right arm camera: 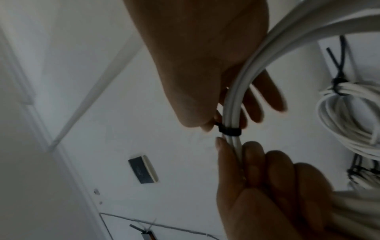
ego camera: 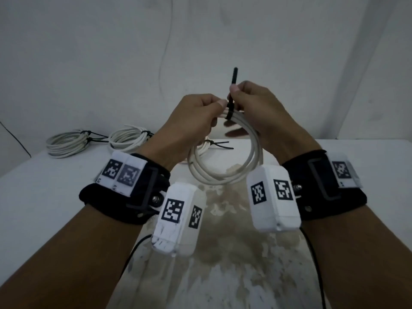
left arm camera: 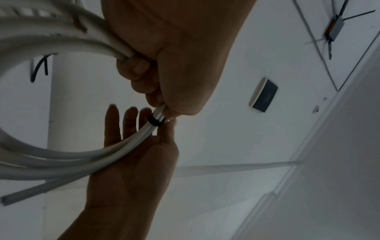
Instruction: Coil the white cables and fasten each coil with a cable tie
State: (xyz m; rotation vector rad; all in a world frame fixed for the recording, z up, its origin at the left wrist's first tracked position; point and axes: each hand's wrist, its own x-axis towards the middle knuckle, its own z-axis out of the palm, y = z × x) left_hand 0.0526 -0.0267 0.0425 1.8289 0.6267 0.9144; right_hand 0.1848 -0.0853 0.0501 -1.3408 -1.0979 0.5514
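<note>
White coil (ego camera: pixel 225 166) above table edge (ego camera: pixel 356 141)

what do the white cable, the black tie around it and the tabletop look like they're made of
White cable: likely plastic-sheathed wire, smooth and matte; it bends in even loops.
Black tie: probably nylon, a thin dull strip cinched around the strands, its tail sticking up.
Tabletop: a white painted or laminated board, worn to brownish patches in the middle.
</note>
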